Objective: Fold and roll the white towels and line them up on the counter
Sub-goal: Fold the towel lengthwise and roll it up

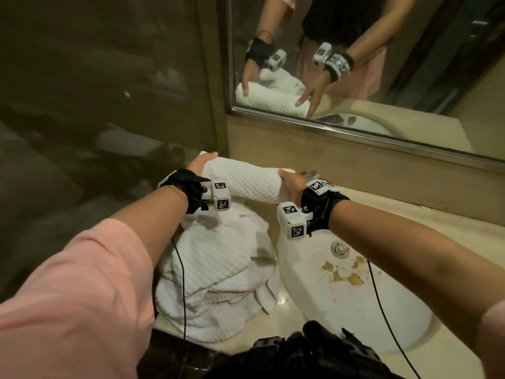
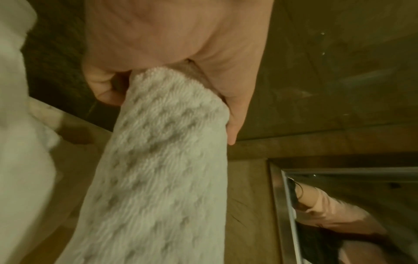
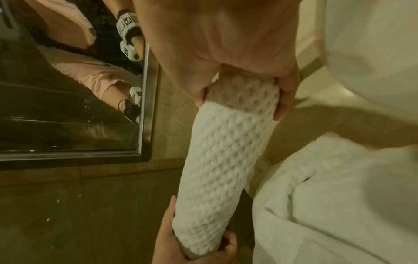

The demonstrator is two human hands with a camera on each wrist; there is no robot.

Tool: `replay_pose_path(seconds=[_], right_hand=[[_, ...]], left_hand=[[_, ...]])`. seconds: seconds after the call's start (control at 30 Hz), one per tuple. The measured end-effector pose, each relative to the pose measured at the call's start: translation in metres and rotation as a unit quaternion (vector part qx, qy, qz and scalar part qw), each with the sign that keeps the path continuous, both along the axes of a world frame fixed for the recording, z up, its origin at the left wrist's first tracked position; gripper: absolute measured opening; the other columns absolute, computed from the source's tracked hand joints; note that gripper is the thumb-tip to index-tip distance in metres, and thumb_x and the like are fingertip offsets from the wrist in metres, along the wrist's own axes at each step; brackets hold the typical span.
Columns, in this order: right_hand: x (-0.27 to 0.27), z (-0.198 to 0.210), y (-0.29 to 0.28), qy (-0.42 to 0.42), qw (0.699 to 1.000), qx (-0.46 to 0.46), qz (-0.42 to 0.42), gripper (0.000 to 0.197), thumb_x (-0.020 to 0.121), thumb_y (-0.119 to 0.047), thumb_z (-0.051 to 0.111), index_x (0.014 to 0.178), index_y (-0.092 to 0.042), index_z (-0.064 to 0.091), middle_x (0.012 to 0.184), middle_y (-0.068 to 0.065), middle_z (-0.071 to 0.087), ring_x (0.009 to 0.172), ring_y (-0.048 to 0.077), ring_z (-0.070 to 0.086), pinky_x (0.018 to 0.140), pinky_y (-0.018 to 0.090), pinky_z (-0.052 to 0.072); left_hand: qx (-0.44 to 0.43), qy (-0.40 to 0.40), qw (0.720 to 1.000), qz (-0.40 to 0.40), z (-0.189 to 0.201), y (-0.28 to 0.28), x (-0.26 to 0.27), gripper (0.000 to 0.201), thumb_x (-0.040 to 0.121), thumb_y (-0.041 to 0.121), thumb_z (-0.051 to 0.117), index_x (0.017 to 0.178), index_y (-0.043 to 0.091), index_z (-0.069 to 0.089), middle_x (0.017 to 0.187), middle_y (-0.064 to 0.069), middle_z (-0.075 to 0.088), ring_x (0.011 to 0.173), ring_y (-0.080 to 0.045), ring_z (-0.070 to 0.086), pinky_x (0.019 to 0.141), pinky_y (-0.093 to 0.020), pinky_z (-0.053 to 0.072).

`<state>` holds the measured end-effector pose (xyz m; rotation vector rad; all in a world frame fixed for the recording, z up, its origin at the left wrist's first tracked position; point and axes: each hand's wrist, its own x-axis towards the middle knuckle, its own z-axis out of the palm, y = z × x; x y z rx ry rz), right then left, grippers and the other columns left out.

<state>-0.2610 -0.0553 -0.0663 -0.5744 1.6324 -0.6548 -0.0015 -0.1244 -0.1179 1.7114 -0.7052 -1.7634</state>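
A rolled white waffle towel (image 1: pixel 246 181) is held level above the back left of the counter, near the wall under the mirror. My left hand (image 1: pixel 200 162) grips its left end, thumb and fingers wrapped round the roll (image 2: pixel 162 142). My right hand (image 1: pixel 289 184) grips the right end of the same roll (image 3: pixel 226 151). In the right wrist view my left hand (image 3: pixel 194 246) shows at the roll's far end. A heap of loose white towels (image 1: pixel 218 269) lies on the counter below my left forearm.
A white sink basin (image 1: pixel 341 294) with brown stains and a drain (image 1: pixel 338 248) sits to the right of the heap. The beige counter (image 1: pixel 410 214) runs along the wall. A framed mirror (image 1: pixel 355 77) hangs above; a dark glass wall (image 1: pixel 95 105) stands at the left.
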Motion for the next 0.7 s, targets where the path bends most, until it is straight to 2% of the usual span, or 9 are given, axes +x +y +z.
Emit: replay_pose_path(seconds=[0.07,0.13,0.23,0.33,0.43,0.5,0.6,0.67,0.7], right_hand=[[0.000,-0.020,-0.016,0.001,1.000,0.002,-0.009,0.050,0.085,-0.052,0.055,0.115,-0.012,0.055,0.120,0.011,0.062,0.104,0.034,0.061,0.097,0.048,0.046],[-0.007,-0.053,-0.038,-0.005,1.000,-0.008,-0.019,0.060,0.075,-0.056,0.056,0.117,-0.013,0.055,0.122,0.010,0.064,0.099,0.034,0.063,0.091,0.051,0.049],[0.012,-0.021,-0.026,-0.078,0.995,0.007,-0.060,0.034,0.085,-0.038,0.051,0.107,-0.011,0.053,0.106,0.011,0.063,0.086,0.029,0.061,0.078,0.038,0.051],[0.016,-0.020,-0.026,-0.044,0.997,0.000,-0.065,0.043,0.067,-0.030,0.066,0.104,-0.011,0.054,0.103,0.010,0.062,0.085,0.028,0.061,0.084,0.039,0.048],[0.019,-0.029,-0.030,-0.038,0.997,0.001,-0.068,0.045,0.070,-0.024,0.068,0.109,-0.008,0.055,0.106,0.010,0.064,0.089,0.029,0.062,0.090,0.046,0.046],[0.020,-0.044,-0.036,-0.036,0.996,0.005,-0.080,0.041,0.068,-0.026,0.068,0.103,-0.008,0.057,0.111,0.012,0.065,0.098,0.032,0.062,0.096,0.052,0.044],[0.020,-0.059,-0.043,-0.032,0.995,0.011,-0.092,0.047,0.070,-0.027,0.066,0.111,-0.004,0.059,0.118,0.013,0.065,0.103,0.031,0.063,0.097,0.047,0.048],[0.014,-0.086,-0.054,-0.020,0.997,0.028,-0.071,0.058,0.073,-0.035,0.066,0.121,-0.004,0.055,0.124,0.011,0.060,0.110,0.029,0.059,0.101,0.047,0.044],[0.007,-0.110,-0.062,-0.012,0.997,0.038,-0.059,0.074,0.066,-0.042,0.071,0.129,-0.008,0.050,0.131,0.010,0.055,0.118,0.030,0.055,0.102,0.049,0.043]], left_hand=[[0.009,0.015,1.000,0.016,0.006,0.006,-0.001,0.095,0.046,0.058,0.085,0.131,0.029,0.054,0.127,-0.010,0.061,0.100,-0.034,0.068,0.088,-0.049,0.050],[0.015,0.021,0.999,0.023,0.013,0.012,-0.007,0.088,0.051,0.059,0.083,0.129,0.027,0.056,0.121,-0.011,0.065,0.098,-0.033,0.069,0.086,-0.049,0.051],[0.025,0.039,0.999,0.025,0.018,0.011,-0.014,0.068,0.064,0.056,0.076,0.120,0.020,0.064,0.107,-0.012,0.072,0.096,-0.032,0.069,0.087,-0.046,0.051],[0.040,0.018,0.998,0.042,-0.002,-0.009,-0.011,0.090,0.045,0.060,0.085,0.126,0.029,0.059,0.113,-0.015,0.069,0.101,-0.036,0.067,0.092,-0.058,0.044],[0.039,0.028,0.996,0.077,-0.034,-0.029,-0.006,0.093,0.037,0.061,0.085,0.120,0.027,0.061,0.112,-0.015,0.067,0.098,-0.039,0.066,0.089,-0.058,0.044],[0.027,0.054,0.993,0.104,-0.022,-0.023,-0.011,0.069,0.048,0.056,0.079,0.105,0.019,0.064,0.101,-0.016,0.062,0.086,-0.037,0.064,0.079,-0.053,0.046],[0.003,0.106,0.985,0.136,-0.009,-0.014,-0.018,0.029,0.069,0.041,0.064,0.081,0.015,0.062,0.088,-0.013,0.064,0.072,-0.028,0.062,0.075,-0.037,0.044],[-0.006,0.122,0.983,0.140,-0.009,-0.012,-0.021,0.030,0.073,0.036,0.062,0.093,0.013,0.061,0.101,-0.015,0.064,0.081,-0.031,0.065,0.083,-0.040,0.044],[-0.005,0.134,0.981,0.138,-0.010,-0.011,-0.023,0.038,0.074,0.036,0.064,0.104,0.013,0.061,0.110,-0.016,0.064,0.091,-0.033,0.065,0.089,-0.043,0.043]])
